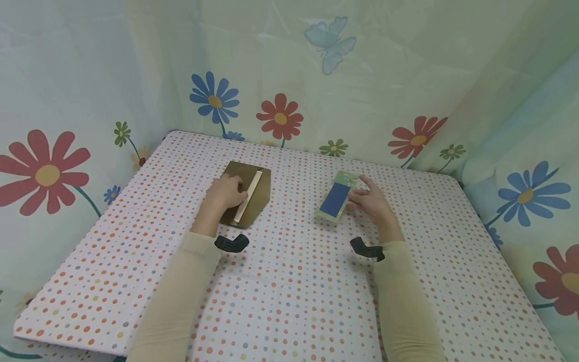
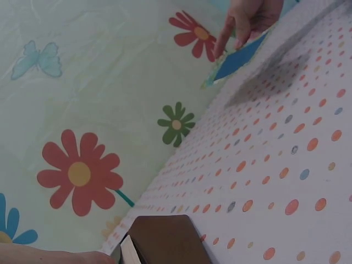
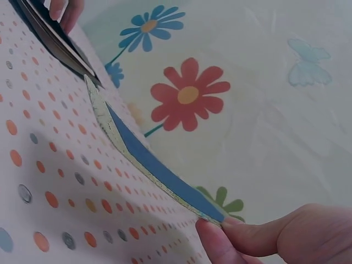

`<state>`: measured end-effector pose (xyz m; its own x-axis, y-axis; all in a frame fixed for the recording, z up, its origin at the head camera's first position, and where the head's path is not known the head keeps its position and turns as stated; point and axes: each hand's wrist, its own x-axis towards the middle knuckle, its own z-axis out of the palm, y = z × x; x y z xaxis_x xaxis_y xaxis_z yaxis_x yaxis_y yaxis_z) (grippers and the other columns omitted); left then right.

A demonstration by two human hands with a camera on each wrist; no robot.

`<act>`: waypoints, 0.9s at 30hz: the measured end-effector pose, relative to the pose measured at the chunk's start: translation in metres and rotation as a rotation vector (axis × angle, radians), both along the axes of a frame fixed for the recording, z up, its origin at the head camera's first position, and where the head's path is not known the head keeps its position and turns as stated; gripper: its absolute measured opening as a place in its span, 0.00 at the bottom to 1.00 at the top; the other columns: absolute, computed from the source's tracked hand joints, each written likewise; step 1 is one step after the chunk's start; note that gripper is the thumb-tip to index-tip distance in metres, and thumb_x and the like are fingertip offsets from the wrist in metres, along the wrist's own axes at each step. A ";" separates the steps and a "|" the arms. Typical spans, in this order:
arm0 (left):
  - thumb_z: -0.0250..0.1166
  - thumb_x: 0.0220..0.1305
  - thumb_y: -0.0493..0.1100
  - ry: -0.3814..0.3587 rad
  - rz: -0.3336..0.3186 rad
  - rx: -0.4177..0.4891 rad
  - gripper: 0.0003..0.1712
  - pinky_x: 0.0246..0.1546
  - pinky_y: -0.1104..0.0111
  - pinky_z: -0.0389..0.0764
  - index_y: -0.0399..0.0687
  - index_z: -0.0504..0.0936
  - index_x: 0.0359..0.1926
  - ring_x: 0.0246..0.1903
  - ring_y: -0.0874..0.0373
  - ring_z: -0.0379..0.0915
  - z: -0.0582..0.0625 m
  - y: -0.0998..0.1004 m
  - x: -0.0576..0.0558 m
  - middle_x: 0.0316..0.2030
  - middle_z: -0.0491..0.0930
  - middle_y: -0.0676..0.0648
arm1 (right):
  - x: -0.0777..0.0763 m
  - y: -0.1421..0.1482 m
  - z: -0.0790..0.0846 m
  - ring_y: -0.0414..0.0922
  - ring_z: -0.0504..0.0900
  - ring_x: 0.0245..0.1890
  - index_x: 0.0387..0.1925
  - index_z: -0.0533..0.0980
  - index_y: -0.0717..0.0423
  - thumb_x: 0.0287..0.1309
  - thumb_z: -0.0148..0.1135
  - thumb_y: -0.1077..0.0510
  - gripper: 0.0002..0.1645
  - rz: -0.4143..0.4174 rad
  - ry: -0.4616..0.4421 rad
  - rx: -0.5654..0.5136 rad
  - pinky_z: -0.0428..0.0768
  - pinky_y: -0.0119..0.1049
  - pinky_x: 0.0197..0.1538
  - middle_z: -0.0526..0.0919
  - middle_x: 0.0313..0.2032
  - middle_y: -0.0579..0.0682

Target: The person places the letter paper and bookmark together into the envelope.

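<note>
A flat brown case (image 1: pixel 261 197) with angled corners lies on the table, a pale strip (image 1: pixel 249 196) running across it. My left hand (image 1: pixel 222 192) is at its left side, fingers curled at the strip; in the right wrist view the case (image 3: pixel 47 38) shows thin layers at its edge. My right hand (image 1: pixel 372 202) pinches the right edge of a thin pale-green card (image 1: pixel 342 177) with a blue rectangle. Seen in the right wrist view, the card (image 3: pixel 159 170) is slightly bent, its edge between thumb and finger. It hangs above the table, its shadow below.
White cloth with coloured dots covers the table (image 1: pixel 280 281). Behind it and at both sides hangs a pale curtain (image 1: pixel 407 65) printed with flowers and a butterfly. A black wrist mount (image 1: pixel 232 244) sits on the left wrist, another mount (image 1: pixel 366 250) on the right.
</note>
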<state>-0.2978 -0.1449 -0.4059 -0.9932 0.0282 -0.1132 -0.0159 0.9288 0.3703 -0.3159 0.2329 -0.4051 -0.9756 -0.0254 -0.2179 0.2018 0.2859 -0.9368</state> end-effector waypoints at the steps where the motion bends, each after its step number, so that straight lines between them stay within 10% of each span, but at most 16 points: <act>1: 0.55 0.63 0.51 0.001 0.001 -0.001 0.30 0.57 0.42 0.69 0.45 0.69 0.64 0.62 0.33 0.61 0.000 0.000 0.000 0.65 0.63 0.34 | 0.000 -0.001 0.000 0.32 0.80 0.32 0.75 0.38 0.45 0.65 0.52 0.66 0.48 -0.003 -0.003 -0.006 0.81 0.32 0.49 0.70 0.50 0.54; 27: 0.55 0.63 0.50 0.003 -0.017 0.016 0.30 0.60 0.44 0.68 0.43 0.69 0.64 0.62 0.33 0.61 0.000 -0.001 -0.001 0.64 0.63 0.33 | 0.000 -0.034 -0.006 0.33 0.79 0.33 0.75 0.36 0.43 0.66 0.53 0.63 0.48 -0.086 0.034 -0.020 0.81 0.32 0.50 0.68 0.60 0.61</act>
<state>-0.2985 -0.1458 -0.4056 -0.9929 0.0465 -0.1096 0.0007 0.9227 0.3855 -0.3162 0.1989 -0.4112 -0.9811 0.0547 -0.1854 0.1932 0.2498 -0.9488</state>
